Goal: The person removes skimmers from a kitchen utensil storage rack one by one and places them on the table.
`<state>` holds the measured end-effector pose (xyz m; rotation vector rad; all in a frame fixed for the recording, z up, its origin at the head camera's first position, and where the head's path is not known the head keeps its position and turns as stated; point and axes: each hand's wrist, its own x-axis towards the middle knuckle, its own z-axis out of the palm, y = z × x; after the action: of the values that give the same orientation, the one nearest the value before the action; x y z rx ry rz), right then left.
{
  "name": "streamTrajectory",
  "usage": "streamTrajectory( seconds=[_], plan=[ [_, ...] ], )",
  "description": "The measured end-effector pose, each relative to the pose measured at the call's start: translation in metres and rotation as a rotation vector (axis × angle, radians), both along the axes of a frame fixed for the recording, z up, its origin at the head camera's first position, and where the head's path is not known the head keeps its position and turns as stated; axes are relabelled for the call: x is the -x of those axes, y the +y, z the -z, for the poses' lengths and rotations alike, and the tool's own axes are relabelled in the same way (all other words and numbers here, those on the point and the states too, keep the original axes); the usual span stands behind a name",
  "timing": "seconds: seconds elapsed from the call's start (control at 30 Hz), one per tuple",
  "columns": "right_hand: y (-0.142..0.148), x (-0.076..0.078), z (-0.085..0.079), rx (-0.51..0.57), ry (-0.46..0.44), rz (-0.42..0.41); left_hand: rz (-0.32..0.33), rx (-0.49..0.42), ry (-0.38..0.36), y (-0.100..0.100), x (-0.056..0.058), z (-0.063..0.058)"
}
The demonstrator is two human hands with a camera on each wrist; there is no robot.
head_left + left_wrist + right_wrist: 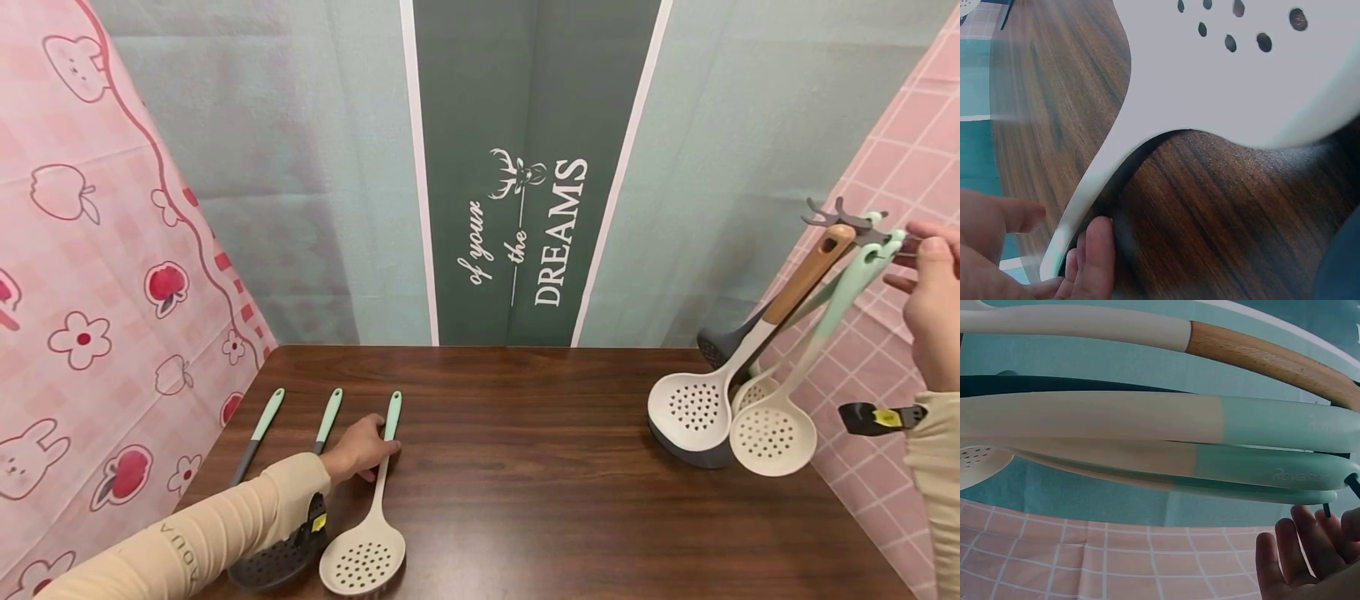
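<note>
On the table lies a cream slotted skimmer with a mint handle. My left hand is at this handle; in the left wrist view the thumb and fingers lie on either side of it, the thumb apart from it. At the right, my right hand is beside the hooks of a grey utensil rack, fingers partly extended below the mint handle ends. Cream skimmers and a white skimmer with a wooden handle hang there. Whether the right fingertips touch the rack is unclear.
Left of the cream skimmer lie a dark grey skimmer, partly under my left forearm, and another mint-handled utensil whose head is hidden. Dark grey utensils also hang on the rack. Cloth drapes enclose the brown table.
</note>
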<state>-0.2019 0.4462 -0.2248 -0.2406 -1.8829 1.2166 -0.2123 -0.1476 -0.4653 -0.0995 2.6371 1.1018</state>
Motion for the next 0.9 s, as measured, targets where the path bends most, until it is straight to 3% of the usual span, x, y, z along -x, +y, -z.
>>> streamTrajectory(
  seconds=[0.17, 0.23, 0.53, 0.73, 0.9],
  plan=[
    [-0.002, 0.002, -0.003, 0.283, 0.056, -0.123, -0.004, 0.037, 0.001, 0.0, 0.0, -0.001],
    [-0.003, 0.002, -0.005, 0.339, 0.081, -0.143, -0.001, 0.056, 0.004, 0.0, 0.0, -0.003],
    [-0.003, 0.0, -0.004, 0.192, -0.014, -0.041, 0.014, 0.106, 0.024, -0.001, 0.005, -0.013],
    [-0.001, 0.002, -0.005, 0.199, -0.045, -0.021, 0.031, 0.141, 0.097, 0.0, 0.013, -0.028],
    [-0.001, 0.003, -0.004, 0.243, -0.003, -0.054, 0.035, 0.124, 0.127, 0.004, 0.02, -0.038]
  ],
)
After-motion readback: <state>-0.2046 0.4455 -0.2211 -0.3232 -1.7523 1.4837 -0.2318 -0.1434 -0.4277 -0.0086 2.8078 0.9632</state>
